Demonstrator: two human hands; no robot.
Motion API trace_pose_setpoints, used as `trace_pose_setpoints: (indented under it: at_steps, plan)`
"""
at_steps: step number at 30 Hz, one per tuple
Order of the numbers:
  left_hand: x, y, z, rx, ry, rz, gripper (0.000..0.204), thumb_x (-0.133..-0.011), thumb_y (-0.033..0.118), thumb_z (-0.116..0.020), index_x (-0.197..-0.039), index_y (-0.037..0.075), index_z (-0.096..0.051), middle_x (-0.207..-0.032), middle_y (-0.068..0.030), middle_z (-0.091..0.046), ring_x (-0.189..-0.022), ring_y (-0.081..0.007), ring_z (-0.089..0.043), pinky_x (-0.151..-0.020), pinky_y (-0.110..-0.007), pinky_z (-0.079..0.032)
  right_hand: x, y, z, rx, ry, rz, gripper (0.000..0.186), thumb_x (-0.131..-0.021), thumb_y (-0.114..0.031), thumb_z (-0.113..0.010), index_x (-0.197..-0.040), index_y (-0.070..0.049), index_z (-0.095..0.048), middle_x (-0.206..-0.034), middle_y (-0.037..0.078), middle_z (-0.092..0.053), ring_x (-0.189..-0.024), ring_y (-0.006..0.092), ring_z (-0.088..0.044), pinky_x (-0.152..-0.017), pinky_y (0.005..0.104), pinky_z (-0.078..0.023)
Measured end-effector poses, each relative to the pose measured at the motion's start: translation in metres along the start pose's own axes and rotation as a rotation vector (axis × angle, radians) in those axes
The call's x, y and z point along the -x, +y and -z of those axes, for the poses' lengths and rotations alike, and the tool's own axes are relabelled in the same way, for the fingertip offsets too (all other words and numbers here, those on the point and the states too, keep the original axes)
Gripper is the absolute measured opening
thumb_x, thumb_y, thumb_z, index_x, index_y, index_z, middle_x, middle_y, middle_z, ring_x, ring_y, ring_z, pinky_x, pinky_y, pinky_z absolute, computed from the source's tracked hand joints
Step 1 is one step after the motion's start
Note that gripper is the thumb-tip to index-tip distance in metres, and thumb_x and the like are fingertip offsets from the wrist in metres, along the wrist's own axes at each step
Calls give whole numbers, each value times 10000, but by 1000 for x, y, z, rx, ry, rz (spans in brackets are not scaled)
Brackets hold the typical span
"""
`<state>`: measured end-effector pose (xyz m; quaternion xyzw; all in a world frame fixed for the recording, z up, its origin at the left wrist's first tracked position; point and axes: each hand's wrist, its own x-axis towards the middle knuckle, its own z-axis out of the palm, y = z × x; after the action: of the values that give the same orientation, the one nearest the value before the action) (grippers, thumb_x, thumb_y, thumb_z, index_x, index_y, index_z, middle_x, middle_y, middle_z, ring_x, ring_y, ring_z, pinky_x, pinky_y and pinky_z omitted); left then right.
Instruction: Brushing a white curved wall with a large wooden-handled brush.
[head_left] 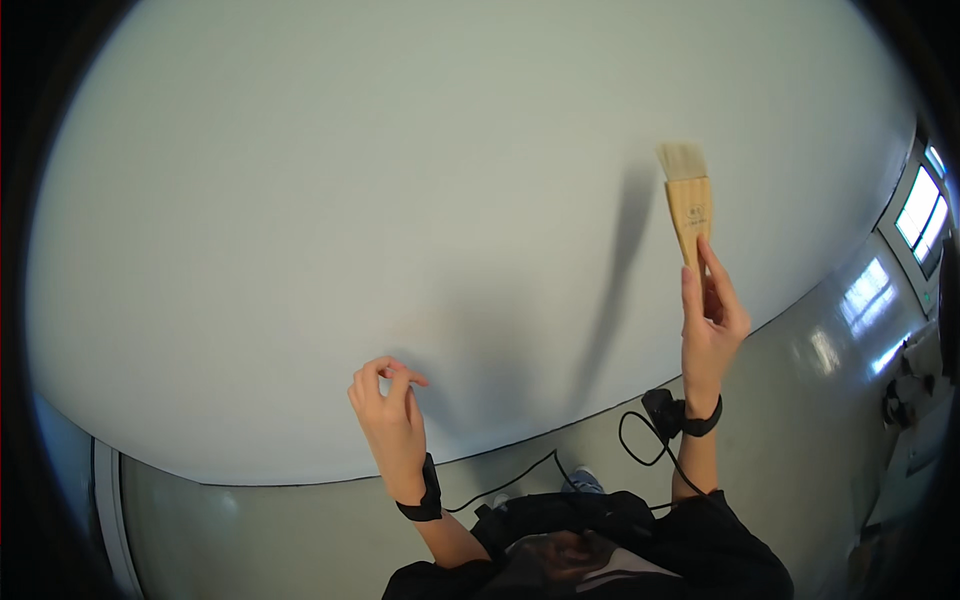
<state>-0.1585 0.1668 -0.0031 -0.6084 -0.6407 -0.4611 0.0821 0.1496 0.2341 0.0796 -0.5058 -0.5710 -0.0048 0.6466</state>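
Note:
Raised at the right, my right hand (712, 325) is closed around the lower handle of a flat wide paint brush (690, 205). Its handle is pale wood with small dark marks, and its cream bristles point upward. The brush stands in front of a large plain white surface (350, 200), and its long shadow falls to its left. Whether the bristles touch the surface I cannot tell. Lower and to the left, my left hand (385, 400) hovers by the lower part of the surface, fingers loosely bent and a little apart, with nothing visible in it.
Black bands sit on both wrists, and a black device (662, 410) is at the right one. A black cable (555, 455) loops near my body. Below the white surface lies a shiny grey floor (270, 530). Windows (921, 215) and dark furniture are at the far right.

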Motion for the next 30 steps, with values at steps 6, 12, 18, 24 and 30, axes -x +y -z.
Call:
trace_pose_setpoints:
  at_steps: [6, 12, 18, 24, 30]
  plan:
    - [19, 19, -3, -65, 76, 90, 241, -748, -129, -638, -843, 92, -652, -1068, -38, -573, -984, -256, -540, -873, -402, -421, 21, 46, -9, -50, -234, -13, 349, -946, -73, -732, -1293, -45, -718, -797, 70, -686, -601, 81, -426, -540, 255, -395]
    - [36, 47, -12, -152, 32, 92, 358, -728, -211, -586, -955, 53, -668, -1109, -40, -587, -968, -250, -539, -860, -397, -430, 72, 83, 21, 140, -521, -47, 341, -927, -70, -733, -1268, -65, -729, -808, 192, -704, -569, 261, -595, -576, 356, -487]
    - [35, 113, 16, -184, 129, 33, 291, -709, -151, -609, -858, 95, -649, -1029, -30, -582, -952, -246, -562, -860, -402, -424, 81, 93, 76, 147, -802, 3, 340, -877, -48, -770, -1216, -68, -748, -626, 135, -503, -526, 228, -402, -516, 308, -381]
    - [65, 166, 10, -164, 98, -29, 307, -692, -161, -610, -849, 100, -645, -1018, -28, -590, -945, -236, -567, -847, -391, -426, 45, 72, 142, -22, -629, 116, 366, -872, -36, -780, -1236, -41, -743, -625, 84, -497, -538, 115, -425, -525, 257, -372]
    - [56, 172, 9, -149, 15, -68, 310, -693, -153, -608, -862, 105, -648, -1030, -25, -591, -958, -234, -571, -839, -393, -426, -42, 37, 127, -157, -176, 110, 388, -915, -18, -744, -1302, -28, -715, -748, -7, -643, -567, 55, -403, -521, 225, -356]
